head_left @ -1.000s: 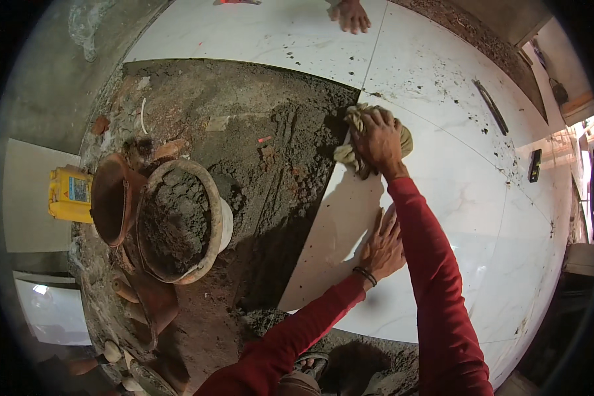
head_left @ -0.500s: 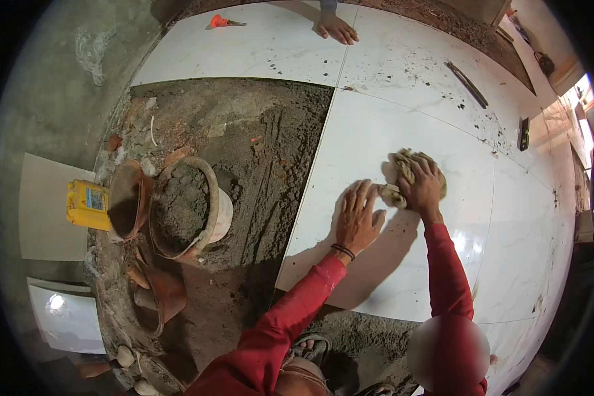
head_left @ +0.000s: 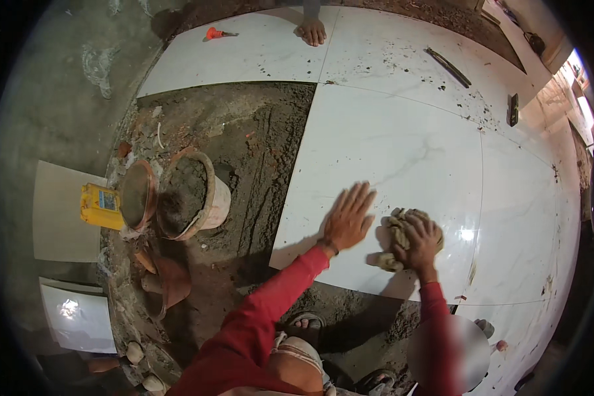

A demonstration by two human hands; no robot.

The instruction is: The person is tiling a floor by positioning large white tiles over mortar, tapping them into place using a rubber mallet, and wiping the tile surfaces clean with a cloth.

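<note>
Under my right hand [head_left: 421, 241] is a bunched, dirty olive-beige cloth [head_left: 398, 228], pressed against a large white marbled floor tile [head_left: 376, 145]. The fingers curl over the cloth, and part of it sticks out to the left. My left hand [head_left: 348, 218] rests flat on the same tile, to the left of the cloth, with its fingers stretched out and nothing in them. Grey streaks run over the tile beyond my hands. Bare mortar [head_left: 270, 152] borders the tile on its left side, and more of it lies along the near edge.
Another person's hand [head_left: 312, 32] lies on a far tile, near an orange-handled tool [head_left: 214, 33]. A dark metal bar [head_left: 447, 67] and a small black level [head_left: 513, 110] lie at far right. Left stand a mortar-filled bucket [head_left: 219, 201], a second bucket [head_left: 138, 195] and a yellow jerrycan [head_left: 100, 206].
My right hand has drawn the cloth nearer to me across the tile. My left hand has flattened and shifted slightly. The other person's hand remains on the far tile; the whole view has shifted a little.
</note>
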